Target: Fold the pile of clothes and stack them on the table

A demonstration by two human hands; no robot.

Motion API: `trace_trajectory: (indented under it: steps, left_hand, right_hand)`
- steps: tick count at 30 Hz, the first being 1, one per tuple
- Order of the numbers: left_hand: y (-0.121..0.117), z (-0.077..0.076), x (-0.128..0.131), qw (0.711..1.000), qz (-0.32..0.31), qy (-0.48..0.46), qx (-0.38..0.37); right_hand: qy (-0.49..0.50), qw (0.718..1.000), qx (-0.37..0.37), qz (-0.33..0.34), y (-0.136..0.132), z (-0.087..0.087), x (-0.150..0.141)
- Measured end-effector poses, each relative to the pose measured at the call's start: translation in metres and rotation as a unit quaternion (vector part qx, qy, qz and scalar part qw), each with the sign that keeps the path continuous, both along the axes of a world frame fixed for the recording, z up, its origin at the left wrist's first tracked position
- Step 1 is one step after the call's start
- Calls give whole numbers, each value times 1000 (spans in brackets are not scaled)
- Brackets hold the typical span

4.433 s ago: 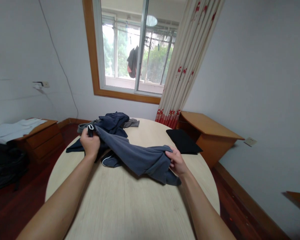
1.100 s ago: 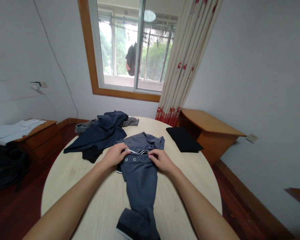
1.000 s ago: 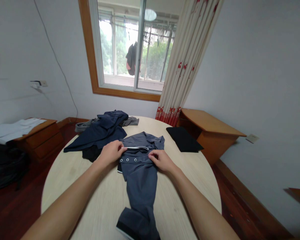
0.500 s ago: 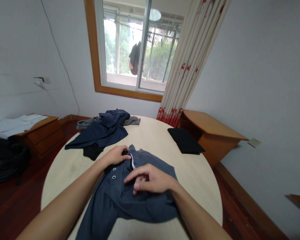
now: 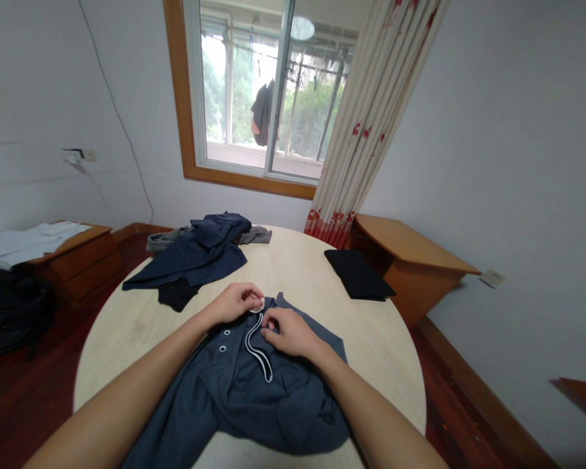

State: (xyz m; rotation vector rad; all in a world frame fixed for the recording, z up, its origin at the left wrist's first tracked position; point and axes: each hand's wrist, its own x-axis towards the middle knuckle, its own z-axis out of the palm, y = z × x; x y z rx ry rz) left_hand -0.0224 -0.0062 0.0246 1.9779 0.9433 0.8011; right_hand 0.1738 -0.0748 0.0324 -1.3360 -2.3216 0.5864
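A dark blue-grey shirt [image 5: 293,404] lies rumpled on the table in front of me, with two white-rimmed buttons on its placket. A black strip with white edges [image 5: 260,355] curves down the cloth to the right of the buttons. My left hand [image 5: 237,303] is closed in a pinch at the top of the shirt, by a white-edged bit of the neck. Just right of it, my right hand [image 5: 290,332] has its fingers curled against the shirt beside the upper end of the strip. Its fingertips are partly hidden.
Dark blue and grey clothes [image 5: 200,247] lie heaped at the table's back left. A folded black cloth [image 5: 359,273] rests at the right edge of the round table [image 5: 112,352]. A wooden desk [image 5: 415,244] stands behind it, and a low cabinet [image 5: 85,264] at left.
My right hand has moved up and its fingers have curled in against the shirt. The white-edged strip now shows at greater length. My left hand has shifted slightly right along the neck.
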Motion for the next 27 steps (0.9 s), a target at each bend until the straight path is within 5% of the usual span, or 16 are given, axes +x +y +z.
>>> trace_trajectory:
  steps: [7,11,15,22,27]
  left_hand:
    - [-5,4,-4,991,-17,126,47]
    - [-10,9,-5,980,-41,193,23]
    - [-14,11,-5,967,-36,251,-5]
    - [-13,14,-3,965,-7,263,7]
    - [-7,34,-18,978,56,180,91]
  right_hand:
    - [126,991,-22,-47,21,-2,34]
    - [146,986,-76,-15,13,5,34]
    - [15,989,-130,66,-12,20,13]
    - [-185,975,10,124,-34,24,-22]
    - [40,987,-70,137,-10,30,19]
